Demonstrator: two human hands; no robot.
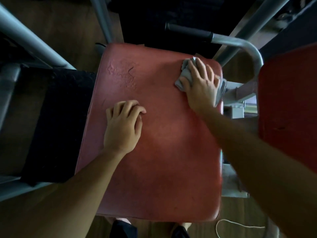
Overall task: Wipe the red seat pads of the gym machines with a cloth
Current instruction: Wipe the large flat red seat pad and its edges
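Observation:
A worn red seat pad (157, 152) fills the middle of the view, with blistered, cracked vinyl near its far left corner. My right hand (200, 85) lies flat on a grey cloth (186, 73), pressing it onto the pad's far right corner; the cloth's edge spills over the pad's right side. My left hand (122, 124) rests on the pad left of centre, fingers curled under, holding nothing. A second red pad (289, 103) stands at the right edge.
A grey metal tube with a black grip (192, 32) curves round the pad's far right corner. Grey frame bars (34, 43) cross at the left above a black padded block (56, 121). Wooden floor and a white cord (228, 224) lie below.

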